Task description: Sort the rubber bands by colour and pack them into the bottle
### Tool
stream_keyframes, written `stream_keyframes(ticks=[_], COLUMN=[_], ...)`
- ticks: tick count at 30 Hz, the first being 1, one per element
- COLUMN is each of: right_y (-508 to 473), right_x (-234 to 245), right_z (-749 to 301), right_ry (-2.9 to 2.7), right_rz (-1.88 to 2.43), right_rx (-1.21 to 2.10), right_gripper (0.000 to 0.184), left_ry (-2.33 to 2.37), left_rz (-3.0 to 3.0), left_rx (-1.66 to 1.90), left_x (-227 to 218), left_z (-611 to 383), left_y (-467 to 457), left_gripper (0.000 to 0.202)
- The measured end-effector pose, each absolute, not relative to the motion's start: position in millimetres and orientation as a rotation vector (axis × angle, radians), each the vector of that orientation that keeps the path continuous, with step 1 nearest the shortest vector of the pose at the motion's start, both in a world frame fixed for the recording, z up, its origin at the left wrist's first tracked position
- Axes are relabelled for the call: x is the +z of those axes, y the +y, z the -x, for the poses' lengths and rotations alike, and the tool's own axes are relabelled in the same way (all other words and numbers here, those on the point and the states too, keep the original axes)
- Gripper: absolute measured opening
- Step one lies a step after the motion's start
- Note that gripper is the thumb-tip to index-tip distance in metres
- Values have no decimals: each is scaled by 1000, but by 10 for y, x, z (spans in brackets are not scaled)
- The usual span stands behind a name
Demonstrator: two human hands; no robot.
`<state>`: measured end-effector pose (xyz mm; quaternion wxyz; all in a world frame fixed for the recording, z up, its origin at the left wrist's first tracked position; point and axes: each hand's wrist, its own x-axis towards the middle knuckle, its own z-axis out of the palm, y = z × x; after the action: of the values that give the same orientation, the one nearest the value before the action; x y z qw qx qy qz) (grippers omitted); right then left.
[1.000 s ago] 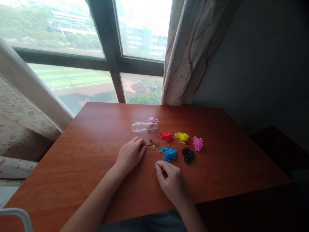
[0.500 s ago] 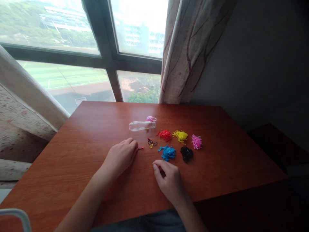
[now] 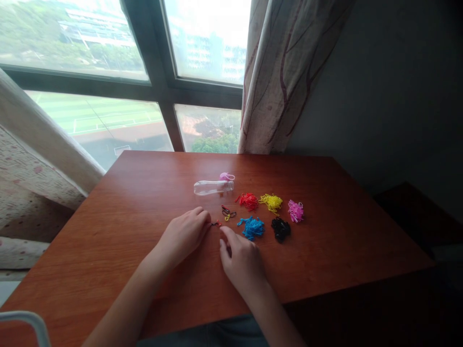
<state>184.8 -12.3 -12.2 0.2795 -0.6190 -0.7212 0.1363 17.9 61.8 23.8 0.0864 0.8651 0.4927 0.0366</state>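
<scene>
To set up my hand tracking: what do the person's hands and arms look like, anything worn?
The left hand and right hand look bare: no gloves, rings or watch show. Neither forearm shows a sleeve, band or marking. Grey-blue cloth shows at the lap.

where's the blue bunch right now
In the head view, the blue bunch lies right of centre on the table, just beyond the right hand, with the black bunch to its right.
</scene>
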Motion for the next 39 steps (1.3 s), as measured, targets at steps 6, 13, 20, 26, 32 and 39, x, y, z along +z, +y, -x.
stream_keyframes(ticks=[6,13,20,26,32,39], right_y=[-31,-153,-291,-305,-290,-306], right_x=[-112,-115,-95,-104,-98,-129], right_z=[-1742,-1807,-1857,-1859,-1865,-1855], right_ry=[-1989,-1991,-2070,-2058,-2061,-1935], right_rz=[1716,1603,1637,1623,1646,1593], right_rx=[312,365,373,433,450,473], right_gripper=[35,19,12,21,18,16], left_ry=[1523,1376,1013,897,808,1030], left_rz=[-2513,-2396,-2461,-2530,-2552,-2505], left_rx=[158,403,436,403,383,467], left_x=[248,358,507,416,362,395], left_z=[-69,-266,-1036,-1565,-1657,-1040], left_y=[638,639,712,829,910,983], left_gripper=[17,14,11,16,17,15])
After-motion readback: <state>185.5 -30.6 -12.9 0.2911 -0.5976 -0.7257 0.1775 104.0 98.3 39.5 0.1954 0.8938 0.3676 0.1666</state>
